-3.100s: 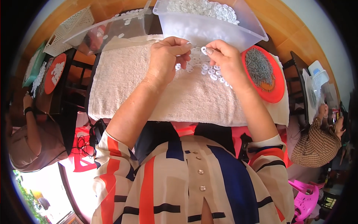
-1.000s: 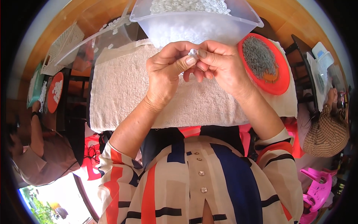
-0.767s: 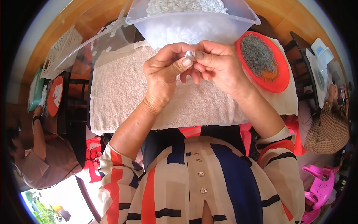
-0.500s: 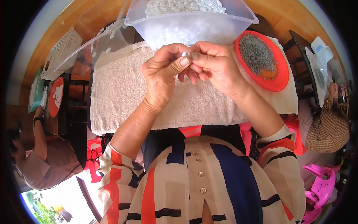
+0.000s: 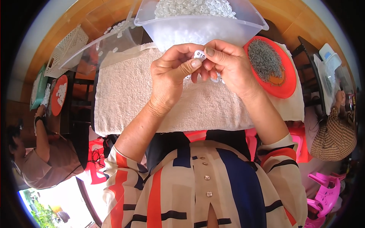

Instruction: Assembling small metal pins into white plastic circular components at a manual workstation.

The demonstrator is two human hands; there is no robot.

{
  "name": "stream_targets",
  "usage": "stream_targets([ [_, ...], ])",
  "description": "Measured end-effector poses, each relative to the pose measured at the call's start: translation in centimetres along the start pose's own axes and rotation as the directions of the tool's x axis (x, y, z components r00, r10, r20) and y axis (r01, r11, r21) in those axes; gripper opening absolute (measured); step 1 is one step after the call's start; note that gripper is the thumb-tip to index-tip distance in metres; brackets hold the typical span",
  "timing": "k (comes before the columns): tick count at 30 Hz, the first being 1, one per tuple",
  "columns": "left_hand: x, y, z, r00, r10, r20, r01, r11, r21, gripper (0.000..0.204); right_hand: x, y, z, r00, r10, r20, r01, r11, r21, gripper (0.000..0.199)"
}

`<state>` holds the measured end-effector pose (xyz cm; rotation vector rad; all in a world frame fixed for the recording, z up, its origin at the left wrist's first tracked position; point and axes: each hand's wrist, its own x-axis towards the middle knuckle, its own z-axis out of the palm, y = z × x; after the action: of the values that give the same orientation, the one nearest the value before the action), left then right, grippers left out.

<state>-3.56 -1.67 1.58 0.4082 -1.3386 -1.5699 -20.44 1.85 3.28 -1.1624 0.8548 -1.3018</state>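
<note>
A small white plastic piece with holes (image 5: 199, 55) is raised above the towel, between the fingertips of both hands. My left hand (image 5: 171, 72) pinches it from the left, thumb in front. My right hand (image 5: 232, 68) is closed at its right edge, thumb and forefinger together; anything smaller between those fingertips is hidden. Below my fingers, several more white pieces (image 5: 216, 78) lie on the beige towel (image 5: 125, 102), partly covered by my hands. To the right, a red plate (image 5: 287, 85) carries a heap of thin grey screw-like parts (image 5: 264, 57).
Beyond my hands stands a translucent bin (image 5: 201, 28) full of white pieces. A clear plastic lid or tray (image 5: 85, 53) with a few pieces is at left. Co-workers sit at both sides, one by an orange-red plate (image 5: 57, 104). A pink plastic stool (image 5: 327, 193) is at lower right.
The white piece has turned and now shows its holed face. My hands have shifted slightly right in the picture, and white pieces on the towel have come into sight below my fingers.
</note>
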Motion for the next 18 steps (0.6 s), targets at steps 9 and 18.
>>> stream_targets([
  [9, 0.03, 0.47, 0.12, 1.0, -0.027, -0.009, 0.027, 1.0, -0.004, 0.019, -0.08, 0.01, 0.35, 1.0, -0.006, -0.029, 0.005, 0.999, -0.043, 0.026],
  [18, 0.02, 0.56, 0.24, 0.999, -0.033, -0.01, 0.033, 0.998, -0.047, 0.018, -0.24, -0.1, 0.36, 0.999, -0.01, -0.041, 0.009, 0.999, -0.041, 0.027],
])
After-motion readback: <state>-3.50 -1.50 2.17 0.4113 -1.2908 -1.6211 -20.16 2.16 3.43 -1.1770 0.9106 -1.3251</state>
